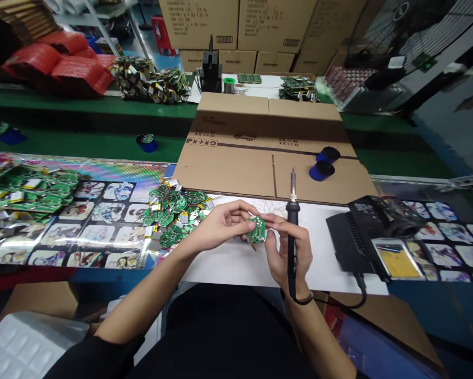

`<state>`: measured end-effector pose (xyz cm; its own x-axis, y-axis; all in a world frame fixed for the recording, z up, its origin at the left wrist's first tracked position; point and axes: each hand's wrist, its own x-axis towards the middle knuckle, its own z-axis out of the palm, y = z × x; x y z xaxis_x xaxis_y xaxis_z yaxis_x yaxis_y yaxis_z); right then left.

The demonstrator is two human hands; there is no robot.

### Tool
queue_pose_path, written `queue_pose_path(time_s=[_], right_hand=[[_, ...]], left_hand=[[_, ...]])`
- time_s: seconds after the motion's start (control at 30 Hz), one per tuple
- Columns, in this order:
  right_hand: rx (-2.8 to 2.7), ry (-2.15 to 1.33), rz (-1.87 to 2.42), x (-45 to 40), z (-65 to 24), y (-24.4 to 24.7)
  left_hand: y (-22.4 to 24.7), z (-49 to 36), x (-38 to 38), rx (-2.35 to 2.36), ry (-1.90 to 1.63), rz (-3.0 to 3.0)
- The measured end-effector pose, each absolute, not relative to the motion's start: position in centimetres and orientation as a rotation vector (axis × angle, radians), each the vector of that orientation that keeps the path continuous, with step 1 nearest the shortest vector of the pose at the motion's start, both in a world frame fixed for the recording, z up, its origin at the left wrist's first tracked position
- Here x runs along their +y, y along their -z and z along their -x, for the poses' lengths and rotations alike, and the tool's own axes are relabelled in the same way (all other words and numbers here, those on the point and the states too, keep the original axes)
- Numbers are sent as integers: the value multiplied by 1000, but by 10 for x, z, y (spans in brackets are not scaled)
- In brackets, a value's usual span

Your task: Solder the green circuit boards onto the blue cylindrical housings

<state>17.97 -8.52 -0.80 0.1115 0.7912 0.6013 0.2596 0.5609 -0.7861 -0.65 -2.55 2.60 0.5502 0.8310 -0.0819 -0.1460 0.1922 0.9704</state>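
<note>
Pinched in my left hand is a small green circuit board, held over the white work surface. My right hand grips a black soldering iron, its metal tip pointing up and away from me. Fingertips of the right hand reach the board's upper right edge. Short wires stick out at the lower part of the board. Just left of my left hand lies a pile of green boards with small silver batteries.
A black soldering station with a yellow sponge stands at right. Flattened cardboard lies ahead, bearing blue round holders. More boards are at left. Behind are a solder spool and stacked cartons.
</note>
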Motion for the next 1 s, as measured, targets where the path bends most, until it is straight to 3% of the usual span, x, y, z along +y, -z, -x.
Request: queue_pose_path(time_s=[0.27, 0.8, 1.0], right_hand=[[-1415, -434, 998, -86, -176, 18], [-1582, -216, 938, -81, -176, 9], [-1534, -331, 971, -83, -187, 6]], left_hand=[[-21, -13, -37, 752, -1002, -1049], [-13, -28, -51, 725, -1015, -771], [-22, -3, -36, 732, -949, -1063]])
